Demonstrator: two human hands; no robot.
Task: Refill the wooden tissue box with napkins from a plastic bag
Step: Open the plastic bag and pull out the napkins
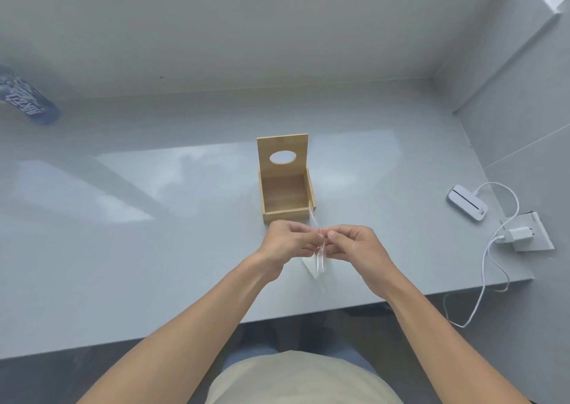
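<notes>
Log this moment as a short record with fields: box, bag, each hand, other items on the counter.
box: wooden tissue box, lid raised upright at the back, oval opening in the lid, inside looks empty
bag: clear plastic bag, pinched between both hands just in front of the box
left hand: left hand gripping the bag's top edge
right hand: right hand gripping the same edge from the other side
other items: white device with cable, white charger, blue printed package at far left
surface: grey counter

Both hands (320, 243) on plastic bag (319, 257) (clear); open wooden box (285, 187) beyond
</notes>
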